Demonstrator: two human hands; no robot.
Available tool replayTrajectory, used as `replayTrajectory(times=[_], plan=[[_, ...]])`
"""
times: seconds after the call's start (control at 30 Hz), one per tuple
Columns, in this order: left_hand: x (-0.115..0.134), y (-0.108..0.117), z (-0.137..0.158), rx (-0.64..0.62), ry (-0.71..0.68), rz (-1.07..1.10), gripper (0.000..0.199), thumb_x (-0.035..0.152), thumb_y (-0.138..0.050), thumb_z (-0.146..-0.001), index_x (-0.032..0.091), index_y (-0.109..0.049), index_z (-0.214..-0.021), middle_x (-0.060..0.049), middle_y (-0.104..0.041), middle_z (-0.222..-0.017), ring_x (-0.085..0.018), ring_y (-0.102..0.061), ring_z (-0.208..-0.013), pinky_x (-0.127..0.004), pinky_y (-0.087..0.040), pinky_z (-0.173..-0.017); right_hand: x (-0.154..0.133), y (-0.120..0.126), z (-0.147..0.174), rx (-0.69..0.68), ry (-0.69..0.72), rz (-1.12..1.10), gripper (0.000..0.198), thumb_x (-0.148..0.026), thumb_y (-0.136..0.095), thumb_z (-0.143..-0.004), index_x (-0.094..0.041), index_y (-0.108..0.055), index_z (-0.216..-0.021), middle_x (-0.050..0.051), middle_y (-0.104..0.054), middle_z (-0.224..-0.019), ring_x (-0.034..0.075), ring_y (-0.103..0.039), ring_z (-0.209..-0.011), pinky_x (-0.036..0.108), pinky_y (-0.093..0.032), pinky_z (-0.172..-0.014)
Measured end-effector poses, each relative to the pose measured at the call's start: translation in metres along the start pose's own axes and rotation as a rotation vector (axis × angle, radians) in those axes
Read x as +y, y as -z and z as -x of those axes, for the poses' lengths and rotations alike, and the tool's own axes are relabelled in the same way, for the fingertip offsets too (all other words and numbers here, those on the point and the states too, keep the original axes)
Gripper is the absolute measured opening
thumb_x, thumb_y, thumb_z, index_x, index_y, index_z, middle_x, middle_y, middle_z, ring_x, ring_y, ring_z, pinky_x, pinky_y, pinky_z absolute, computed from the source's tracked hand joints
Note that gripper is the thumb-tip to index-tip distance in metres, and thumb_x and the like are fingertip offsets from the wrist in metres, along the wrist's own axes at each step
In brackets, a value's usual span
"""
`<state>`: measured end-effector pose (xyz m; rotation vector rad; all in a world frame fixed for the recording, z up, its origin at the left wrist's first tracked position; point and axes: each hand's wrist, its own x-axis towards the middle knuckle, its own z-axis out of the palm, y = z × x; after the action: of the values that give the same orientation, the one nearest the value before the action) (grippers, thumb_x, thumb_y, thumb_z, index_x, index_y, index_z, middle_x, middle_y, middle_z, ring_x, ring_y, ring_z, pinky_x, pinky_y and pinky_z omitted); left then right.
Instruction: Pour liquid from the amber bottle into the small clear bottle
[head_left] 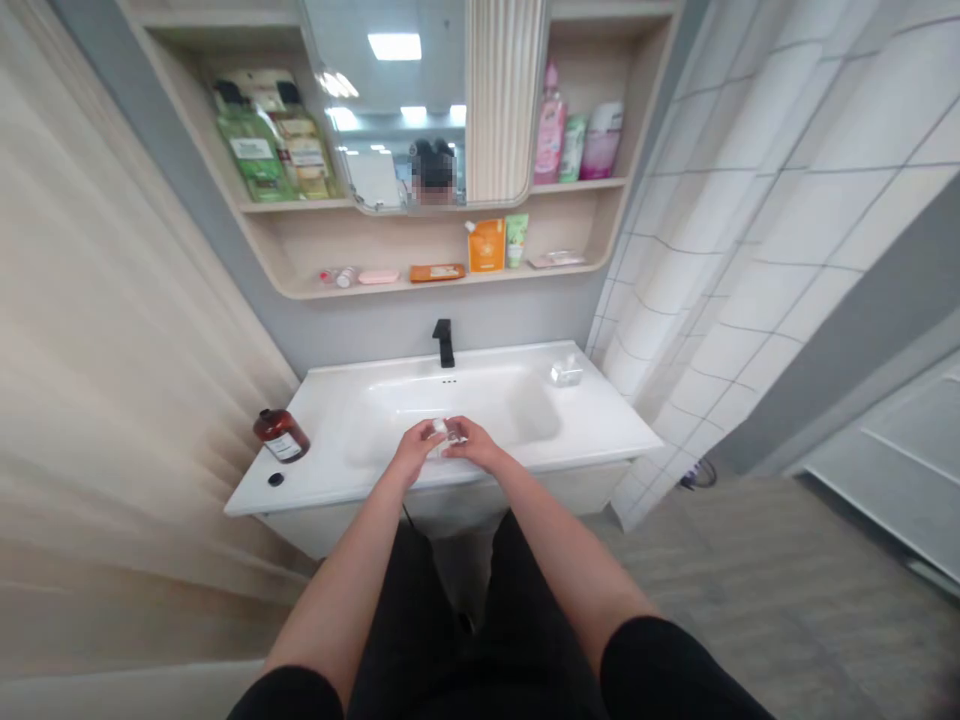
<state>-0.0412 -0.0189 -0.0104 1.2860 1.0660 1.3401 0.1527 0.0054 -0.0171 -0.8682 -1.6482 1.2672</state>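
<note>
Over the front edge of the white sink (487,395), both hands meet around a small clear bottle (453,436) with a white top. My left hand (414,450) is closed on its left side, near the white part. From the right, my right hand (472,444) curls its fingers around the clear part. The fingers cover much of the bottle, so its exact shape is hard to make out. To the left on the counter stands a brown bottle (282,436) with a white label, and a small black cap (276,480) lies in front of it.
A black faucet (445,344) rises behind the basin. At the counter's right sits another clear bottle (566,372). The shelf above carries an orange pouch (487,246), a green tube (516,240) and a pink soap bar (379,277). Curtains (675,300) hang on both sides.
</note>
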Motion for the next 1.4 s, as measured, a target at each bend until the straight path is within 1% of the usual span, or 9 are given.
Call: replayTrajectory(times=[0.33, 0.5, 0.6, 0.7, 0.87, 0.97, 1.1, 1.27, 1.4], plan=[[0.001, -0.001, -0.003, 0.037, 0.009, 0.002, 0.052, 0.053, -0.095, -0.066, 0.023, -0.069, -0.099, -0.007, -0.079, -0.108, -0.028, -0.072, -0.108, -0.045, -0.052, -0.106, 0.001, 0.000, -0.007, -0.004, -0.010, -0.018, 0.071, -0.040, -0.101, -0.053, -0.025, -0.070, -0.115, 0.002, -0.076, -0.111, 0.024, -0.068, -0.099, 0.041, -0.054, -0.098], [0.001, -0.001, -0.007, 0.017, 0.011, 0.039, 0.054, 0.051, -0.095, -0.067, 0.022, -0.075, -0.108, -0.009, -0.080, -0.115, -0.029, -0.073, -0.112, -0.046, -0.051, -0.110, 0.000, 0.001, -0.009, 0.013, -0.008, 0.001, 0.068, -0.040, -0.100, -0.054, -0.025, -0.068, -0.111, 0.000, -0.074, -0.105, 0.023, -0.067, -0.096, 0.042, -0.053, -0.098], [0.000, -0.001, -0.008, 0.009, 0.026, 0.014, 0.050, 0.054, -0.095, -0.067, 0.022, -0.075, -0.101, -0.008, -0.081, -0.107, -0.030, -0.073, -0.106, -0.046, -0.053, -0.106, -0.001, 0.002, -0.008, 0.012, -0.002, 0.015, 0.067, -0.041, -0.100, -0.056, -0.025, -0.067, -0.112, 0.000, -0.073, -0.106, 0.023, -0.067, -0.097, 0.041, -0.053, -0.098], [0.000, -0.001, -0.008, 0.059, 0.013, 0.003, 0.053, 0.054, -0.097, -0.063, 0.023, -0.069, -0.096, -0.005, -0.078, -0.099, -0.028, -0.072, -0.101, -0.044, -0.053, -0.102, -0.003, 0.002, -0.008, 0.011, -0.017, 0.038, 0.067, -0.041, -0.100, -0.056, -0.025, -0.067, -0.112, 0.001, -0.074, -0.107, 0.024, -0.067, -0.097, 0.041, -0.053, -0.096], [0.004, -0.003, -0.007, 0.026, 0.012, 0.024, 0.064, 0.057, -0.096, -0.064, 0.022, -0.074, -0.113, -0.010, -0.080, -0.117, -0.030, -0.072, -0.112, -0.046, -0.051, -0.108, -0.009, 0.001, -0.006, 0.008, -0.025, 0.007, 0.067, -0.040, -0.101, -0.056, -0.025, -0.067, -0.113, 0.001, -0.074, -0.108, 0.024, -0.067, -0.098, 0.042, -0.054, -0.096], [0.005, -0.003, -0.007, 0.002, 0.026, 0.005, 0.061, 0.059, -0.095, -0.065, 0.022, -0.076, -0.110, -0.010, -0.081, -0.113, -0.031, -0.072, -0.110, -0.046, -0.050, -0.109, -0.013, 0.001, -0.003, -0.003, -0.030, -0.031, 0.068, -0.039, -0.101, -0.055, -0.025, -0.067, -0.113, 0.002, -0.074, -0.110, 0.025, -0.068, -0.100, 0.043, -0.055, -0.097], [0.001, -0.002, -0.007, 0.041, 0.025, -0.013, 0.059, 0.060, -0.096, -0.063, 0.024, -0.069, -0.102, -0.006, -0.078, -0.104, -0.028, -0.072, -0.104, -0.044, -0.052, -0.102, -0.015, 0.002, -0.001, 0.002, -0.026, -0.017, 0.068, -0.040, -0.101, -0.056, -0.026, -0.067, -0.113, 0.002, -0.074, -0.111, 0.026, -0.069, -0.101, 0.044, -0.055, -0.098], [-0.001, -0.002, -0.007, 0.034, 0.021, 0.027, 0.065, 0.057, -0.097, -0.064, 0.023, -0.073, -0.114, -0.011, -0.081, -0.118, -0.031, -0.073, -0.113, -0.047, -0.052, -0.109, -0.014, 0.002, -0.001, 0.002, -0.027, -0.004, 0.066, -0.040, -0.101, -0.057, -0.025, -0.066, -0.111, 0.001, -0.073, -0.107, 0.025, -0.068, -0.099, 0.043, -0.054, -0.098], [0.000, -0.001, -0.006, -0.003, 0.028, 0.052, 0.058, 0.054, -0.097, -0.067, 0.021, -0.077, -0.111, -0.010, -0.082, -0.116, -0.031, -0.074, -0.113, -0.048, -0.051, -0.112, -0.012, 0.001, 0.000, -0.002, -0.018, -0.014, 0.066, -0.039, -0.100, -0.058, -0.025, -0.066, -0.113, 0.002, -0.073, -0.110, 0.025, -0.068, -0.102, 0.042, -0.054, -0.098]])
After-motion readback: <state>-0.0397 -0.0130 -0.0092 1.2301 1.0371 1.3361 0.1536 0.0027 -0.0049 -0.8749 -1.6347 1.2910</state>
